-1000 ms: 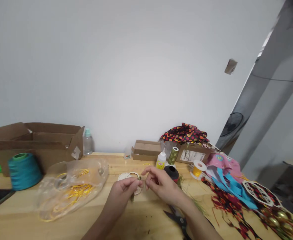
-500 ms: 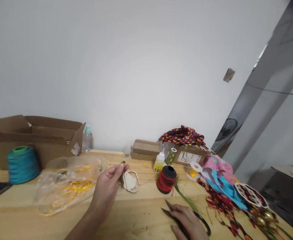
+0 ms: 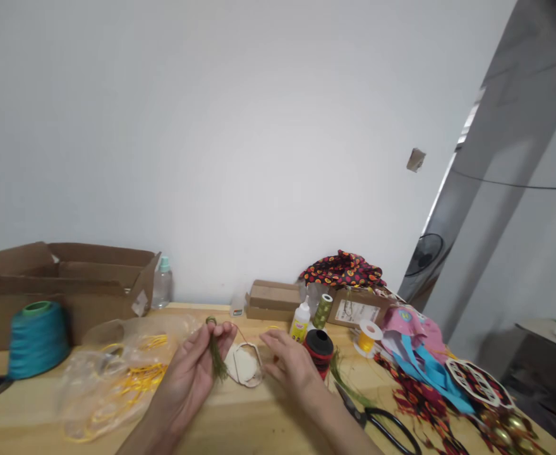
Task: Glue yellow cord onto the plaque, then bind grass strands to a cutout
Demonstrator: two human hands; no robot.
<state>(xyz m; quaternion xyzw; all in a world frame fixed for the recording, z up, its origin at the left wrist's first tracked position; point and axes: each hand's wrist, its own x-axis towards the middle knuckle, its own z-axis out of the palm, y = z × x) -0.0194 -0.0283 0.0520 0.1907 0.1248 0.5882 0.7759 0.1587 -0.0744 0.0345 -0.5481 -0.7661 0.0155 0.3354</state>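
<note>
My left hand is closed, pinching a small olive-green thread tassel near its looped top. The tassel's strands hang down beside my fingers, and a thin reddish thread leads off from that grip. My right hand is held over the table with fingers stretched forward and slightly apart, and I see nothing in it. Between the two hands lies a pale flat frame-like piece with cut-out edges. Black-handled scissors rest on the table by my right forearm.
Beyond my right hand stand a glue bottle, a red thread spool, a green spool and a yellow spool. Patterned fabric and gold bells lie right. Left are a plastic bag, teal thread cone and cardboard box.
My right hand has let go of the scissors, leaving them on the table, and moved left toward the pale frame. My left hand has shifted slightly left and down with the tassel.
</note>
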